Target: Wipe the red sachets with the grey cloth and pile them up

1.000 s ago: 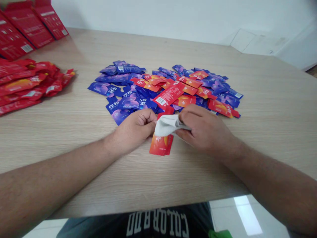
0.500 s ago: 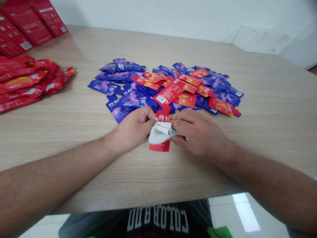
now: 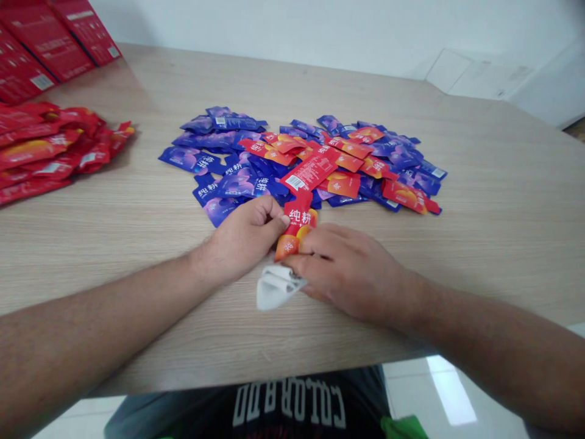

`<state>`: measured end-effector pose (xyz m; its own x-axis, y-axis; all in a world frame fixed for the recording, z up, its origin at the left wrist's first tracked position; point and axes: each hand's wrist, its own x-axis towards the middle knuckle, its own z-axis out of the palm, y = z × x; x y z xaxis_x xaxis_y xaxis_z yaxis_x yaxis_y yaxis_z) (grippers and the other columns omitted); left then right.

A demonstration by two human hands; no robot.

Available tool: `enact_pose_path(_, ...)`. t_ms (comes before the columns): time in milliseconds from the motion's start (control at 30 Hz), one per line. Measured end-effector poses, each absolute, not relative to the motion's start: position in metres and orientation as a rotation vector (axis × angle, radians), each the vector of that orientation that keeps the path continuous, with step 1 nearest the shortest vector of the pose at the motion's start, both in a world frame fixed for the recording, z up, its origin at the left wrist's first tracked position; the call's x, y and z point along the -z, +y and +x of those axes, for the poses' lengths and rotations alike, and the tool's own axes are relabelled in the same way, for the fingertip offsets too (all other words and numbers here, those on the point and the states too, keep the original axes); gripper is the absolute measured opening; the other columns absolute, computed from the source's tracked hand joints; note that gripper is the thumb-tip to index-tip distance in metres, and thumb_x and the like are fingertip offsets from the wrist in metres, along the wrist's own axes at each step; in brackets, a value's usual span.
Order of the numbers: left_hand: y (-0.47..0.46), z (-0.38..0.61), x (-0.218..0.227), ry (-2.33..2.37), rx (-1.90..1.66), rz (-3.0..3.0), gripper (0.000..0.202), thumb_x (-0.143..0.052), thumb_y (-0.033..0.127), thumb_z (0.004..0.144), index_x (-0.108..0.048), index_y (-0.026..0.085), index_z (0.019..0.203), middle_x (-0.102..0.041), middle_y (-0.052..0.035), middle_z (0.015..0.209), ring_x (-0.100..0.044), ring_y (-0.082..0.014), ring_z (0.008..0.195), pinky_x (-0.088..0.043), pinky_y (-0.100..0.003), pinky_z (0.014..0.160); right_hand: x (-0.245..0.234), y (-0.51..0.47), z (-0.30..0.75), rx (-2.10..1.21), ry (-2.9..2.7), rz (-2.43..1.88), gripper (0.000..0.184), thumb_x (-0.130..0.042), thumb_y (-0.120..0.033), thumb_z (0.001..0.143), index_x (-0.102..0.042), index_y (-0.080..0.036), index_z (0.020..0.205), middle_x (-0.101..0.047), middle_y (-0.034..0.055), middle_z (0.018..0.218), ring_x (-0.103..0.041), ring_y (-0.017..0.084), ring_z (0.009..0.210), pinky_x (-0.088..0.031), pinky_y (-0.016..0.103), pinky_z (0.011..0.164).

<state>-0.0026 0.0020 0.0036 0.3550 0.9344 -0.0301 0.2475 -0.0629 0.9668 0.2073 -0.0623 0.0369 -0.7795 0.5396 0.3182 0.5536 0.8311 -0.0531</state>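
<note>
A red and orange sachet (image 3: 299, 214) with white lettering lies between my hands, near the front of the pile. My left hand (image 3: 249, 235) pinches its left edge between thumb and finger. In my right hand (image 3: 347, 262) is a folded whitish cloth (image 3: 276, 289), gripped between thumb and fingers at the sachet's lower end. The cloth's loose part hangs toward the table's front edge. Right behind the hands spreads a pile of blue-purple sachets (image 3: 247, 183), with several red and orange sachets (image 3: 311, 167) lying on top. My right fingers cover the sachet's lower right corner.
Larger red packets (image 3: 50, 146) are heaped at the left of the wooden table (image 3: 183, 341). Behind them stand red printed boxes (image 3: 50, 42). A white wall (image 3: 292, 30) borders the table's back, and its front edge runs just before my lap.
My right hand has drawn the cloth down along the sachet toward me, uncovering its printed front. My left hand keeps its pinch in nearly the same place.
</note>
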Motion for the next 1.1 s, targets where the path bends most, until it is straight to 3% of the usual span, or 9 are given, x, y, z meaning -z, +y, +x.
enact_pose_path(100, 0.003, -0.003, -0.003, 1.078, -0.802, 1.547, 0.018, -0.065, 0.032, 0.094, -0.058, 0.021, 0.082, -0.059, 0.0028, 0.063, -0.048, -0.0111, 0.051, -0.036, -0.024, 0.049, -0.036, -0.062, 0.209, 0.056, -2.711, -0.766, 0.021, -0.054, -0.019, 0.105, -0.075, -0.017, 0.109, -0.073, 0.0085, 0.101, -0.063, 0.024, 0.094, -0.053, 0.038, 0.087)
enact_pose_path(267, 0.004, -0.004, -0.003, 1.083, -0.841, 1.549, 0.017, -0.067, 0.031, 0.092, -0.058, 0.021, 0.082, -0.062, 0.0015, 0.068, -0.052, -0.0124, 0.057, -0.037, -0.024, 0.051, -0.033, -0.052, 0.219, 0.003, -2.535, -0.987, 0.015, -0.066, -0.028, 0.1, -0.072, -0.015, 0.103, -0.07, 0.0109, 0.101, -0.062, 0.025, 0.093, -0.053, 0.038, 0.081)
enact_pose_path(467, 0.005, -0.005, 0.0, 1.004, -0.804, 1.513, 0.019, -0.065, 0.033, 0.096, -0.056, 0.022, 0.084, -0.059, 0.0028, 0.065, -0.05, -0.0113, 0.053, -0.036, -0.024, 0.048, -0.035, -0.052, 0.22, -0.077, -2.724, -0.805, 0.008, -0.065, -0.021, 0.099, -0.071, -0.019, 0.103, -0.071, 0.0085, 0.105, -0.064, 0.024, 0.097, -0.052, 0.036, 0.087)
enact_pose_path(667, 0.003, -0.002, 0.002, 0.972, -0.861, 1.334, 0.017, -0.065, 0.029, 0.095, -0.053, 0.022, 0.086, -0.056, 0.0038, 0.064, -0.049, -0.0107, 0.05, -0.034, -0.022, 0.046, -0.033, -0.03, 0.24, 0.002, -2.454, -1.091, 0.02, -0.066, -0.037, 0.101, -0.064, -0.017, 0.096, -0.066, 0.0108, 0.1, -0.061, 0.025, 0.09, -0.049, 0.036, 0.077)
enact_pose_path(867, 0.002, 0.002, 0.0, 0.948, -0.937, 1.151, 0.017, -0.067, 0.024, 0.093, -0.053, 0.021, 0.085, -0.055, 0.004, 0.064, -0.049, -0.0095, 0.049, -0.034, -0.02, 0.045, -0.035, -0.039, 0.233, -0.189, -2.704, -0.806, 0.002, -0.066, -0.021, 0.097, -0.066, -0.019, 0.096, -0.07, 0.008, 0.106, -0.063, 0.023, 0.095, -0.049, 0.034, 0.083)
enact_pose_path(1100, -0.002, 0.008, -0.012, 0.959, -0.956, 0.978, 0.018, -0.066, 0.018, 0.093, -0.05, 0.021, 0.084, -0.053, 0.0063, 0.061, -0.047, -0.008, 0.046, -0.037, -0.019, 0.045, -0.035, -0.031, 0.239, -0.097, -2.524, -1.141, 0.016, -0.072, -0.03, 0.095, -0.061, -0.019, 0.094, -0.066, 0.0082, 0.1, -0.06, 0.022, 0.086, -0.044, 0.033, 0.073)
